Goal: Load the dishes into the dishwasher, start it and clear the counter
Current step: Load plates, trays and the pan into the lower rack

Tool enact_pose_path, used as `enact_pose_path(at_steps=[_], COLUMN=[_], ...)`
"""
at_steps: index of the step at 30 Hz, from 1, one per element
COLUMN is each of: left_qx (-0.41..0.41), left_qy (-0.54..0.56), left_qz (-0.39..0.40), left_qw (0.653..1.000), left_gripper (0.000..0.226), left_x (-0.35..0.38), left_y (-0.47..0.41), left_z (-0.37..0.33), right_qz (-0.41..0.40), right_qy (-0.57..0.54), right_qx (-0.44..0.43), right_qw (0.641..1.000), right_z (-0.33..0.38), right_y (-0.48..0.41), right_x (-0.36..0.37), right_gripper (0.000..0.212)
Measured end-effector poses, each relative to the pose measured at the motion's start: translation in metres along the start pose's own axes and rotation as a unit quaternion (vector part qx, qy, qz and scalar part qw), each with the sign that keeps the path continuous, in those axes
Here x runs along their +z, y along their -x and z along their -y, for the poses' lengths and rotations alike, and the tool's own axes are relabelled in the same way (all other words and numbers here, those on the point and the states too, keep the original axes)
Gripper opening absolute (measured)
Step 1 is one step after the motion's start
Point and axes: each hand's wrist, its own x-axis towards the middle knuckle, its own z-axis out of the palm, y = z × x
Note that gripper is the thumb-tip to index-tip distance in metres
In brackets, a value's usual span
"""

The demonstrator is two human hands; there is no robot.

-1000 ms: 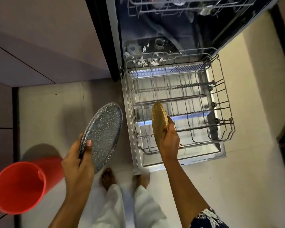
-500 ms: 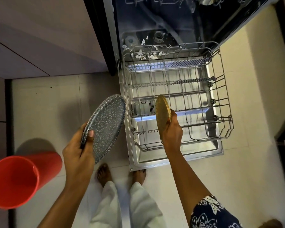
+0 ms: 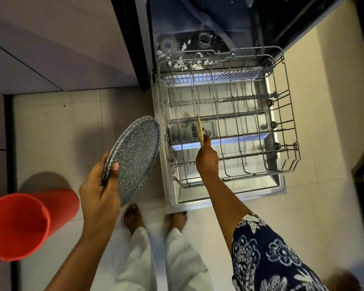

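The dishwasher's lower wire rack point(image 3: 286, 131) is pulled out over the open door point(image 3: 229, 196), and it holds no other dishes. My right hand point(image 3: 207, 158) pinches a small golden plate point(image 3: 199, 131) by its lower edge, holding it upright and edge-on inside the rack, left of centre. My left hand point(image 3: 99, 190) grips a grey speckled plate point(image 3: 135, 156) by its rim, thumb on the face, tilted above the floor just left of the door.
A red bucket point(image 3: 19, 225) lies on its side on the tiled floor at the lower left. My bare feet point(image 3: 156, 217) stand at the door's front edge. White scraps point(image 3: 185, 64) lie on the dishwasher's tub floor behind the rack. Cabinet fronts fill the upper left.
My right hand has turned the golden plate edge-on and lowered it deeper into the rack. The grey plate has stayed in my left hand, nearly unmoved.
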Motion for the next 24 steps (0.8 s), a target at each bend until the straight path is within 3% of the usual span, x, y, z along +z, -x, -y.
enact_pose_path(at_steps=[12,16,21,24], left_qx=[0.001,0.011,-0.003,-0.022], left_qy=[0.018,0.019,0.057,0.099], left_qz=[0.006,0.015,0.021,0.038], left_qw=[1.0,1.0,0.998,0.994], left_gripper=[0.033,0.028,0.011,0.015], left_x=[-0.008,-0.01,-0.009,-0.003], left_y=[-0.002,0.001,0.006,0.006], left_z=[0.005,0.006,0.001,0.0], right_qz=[-0.004,0.01,-0.076,0.009], right_qy=[0.069,0.065,-0.124,-0.351], right_qx=[-0.013,-0.019,-0.085,-0.044], right_qw=[0.998,0.998,0.986,0.935], right_z=[-0.004,-0.017,-0.005,0.01], right_y=[0.0,0.013,0.046,0.063], right_x=[0.008,0.0,-0.017,-0.025], right_gripper=[0.06,0.078,0.07,0.061])
